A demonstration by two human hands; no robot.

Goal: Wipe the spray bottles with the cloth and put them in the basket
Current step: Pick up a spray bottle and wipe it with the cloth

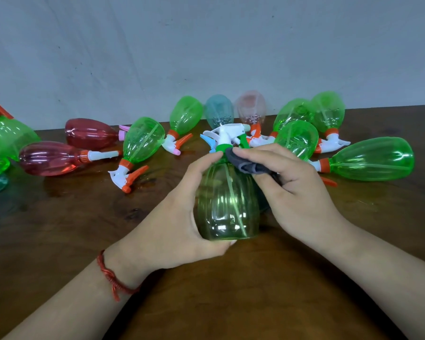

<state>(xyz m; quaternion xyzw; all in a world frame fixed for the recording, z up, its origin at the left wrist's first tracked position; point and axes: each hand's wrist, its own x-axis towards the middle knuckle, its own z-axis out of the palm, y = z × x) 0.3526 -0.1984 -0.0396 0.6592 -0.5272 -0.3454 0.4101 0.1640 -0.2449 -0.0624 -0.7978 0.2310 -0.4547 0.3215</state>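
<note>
A clear green spray bottle (227, 207) with a green collar and white trigger head is held above the wooden table (66, 224) at the centre. My left hand (182, 217) grips its body from the left, thumb under the base. My right hand (292, 190) holds a dark grey cloth (248, 163) and presses it on the bottle's shoulder, just below the collar. Several other spray bottles lie on their sides behind, such as a green one (144, 141) and a red one (50, 158). No basket is in view.
More lying bottles fill the back of the table: a large green one (373, 159) at right, a dark red one (91, 133), a pale blue one (219, 111) and a pink one (252, 107). Green bottles (10, 136) crowd the left edge. A grey wall (206, 45) stands behind.
</note>
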